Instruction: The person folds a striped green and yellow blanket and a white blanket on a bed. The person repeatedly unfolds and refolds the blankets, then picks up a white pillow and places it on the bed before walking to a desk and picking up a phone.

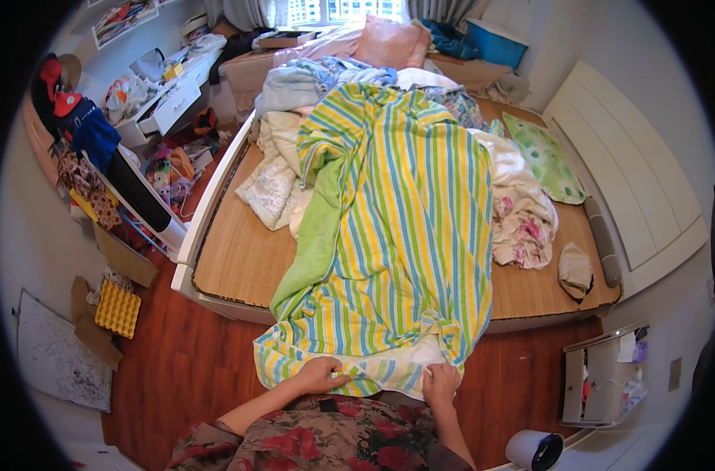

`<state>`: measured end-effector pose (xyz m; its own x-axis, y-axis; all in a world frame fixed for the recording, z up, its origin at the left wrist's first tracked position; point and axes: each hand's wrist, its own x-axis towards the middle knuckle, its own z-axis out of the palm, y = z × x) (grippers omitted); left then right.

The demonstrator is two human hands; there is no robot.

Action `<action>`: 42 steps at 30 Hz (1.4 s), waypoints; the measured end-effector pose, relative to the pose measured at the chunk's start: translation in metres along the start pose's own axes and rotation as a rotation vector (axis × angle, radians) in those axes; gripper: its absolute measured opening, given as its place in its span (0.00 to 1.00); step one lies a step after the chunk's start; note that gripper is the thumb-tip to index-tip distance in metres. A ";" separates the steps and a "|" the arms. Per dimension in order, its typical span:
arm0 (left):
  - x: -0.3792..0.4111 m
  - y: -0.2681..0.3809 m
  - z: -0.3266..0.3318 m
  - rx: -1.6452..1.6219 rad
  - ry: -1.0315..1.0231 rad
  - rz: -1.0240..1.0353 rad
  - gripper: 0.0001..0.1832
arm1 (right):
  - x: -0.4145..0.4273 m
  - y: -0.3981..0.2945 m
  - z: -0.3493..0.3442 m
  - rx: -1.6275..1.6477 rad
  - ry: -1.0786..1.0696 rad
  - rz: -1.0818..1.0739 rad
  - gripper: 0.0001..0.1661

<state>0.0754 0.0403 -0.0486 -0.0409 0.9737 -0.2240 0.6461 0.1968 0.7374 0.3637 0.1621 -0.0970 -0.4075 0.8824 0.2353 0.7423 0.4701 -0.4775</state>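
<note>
A duvet cover striped in green, yellow, blue and white (410, 206) lies across the bed and hangs over its near edge towards me. Its plain green side (319, 241) shows along a fold at the left. At the near end the cover gapes, and white bedding (413, 351) shows inside. My left hand (321, 375) pinches the hem of this opening near its middle. My right hand (441, 384) grips the hem at the right corner. Both hands are close to my body, at about the same height.
Under the bedding is a bamboo mat (239, 247). Beside the cover lie a floral cloth (525, 235), a green pillow (543, 159) and a white quilted cloth (272, 188). A nightstand (599, 377) and waste bin (534, 448) stand right; a yellow egg tray (118, 309) is left.
</note>
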 end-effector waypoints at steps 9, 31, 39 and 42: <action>-0.004 0.025 -0.018 -0.015 -0.009 0.068 0.15 | 0.003 0.012 0.003 0.078 -0.045 -0.001 0.06; 0.000 0.030 -0.040 -0.058 0.022 0.096 0.10 | 0.019 -0.004 -0.050 0.305 -0.004 0.069 0.06; 0.005 0.043 -0.057 -0.008 0.109 0.148 0.11 | 0.041 -0.028 -0.086 0.398 0.015 0.052 0.06; 0.004 0.041 -0.057 -0.028 0.107 0.131 0.11 | 0.033 -0.013 -0.073 0.316 -0.064 -0.043 0.05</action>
<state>0.0583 0.0588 0.0171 -0.0395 0.9976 -0.0570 0.6301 0.0691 0.7734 0.3795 0.1870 -0.0208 -0.4751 0.8540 0.2121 0.5261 0.4688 -0.7096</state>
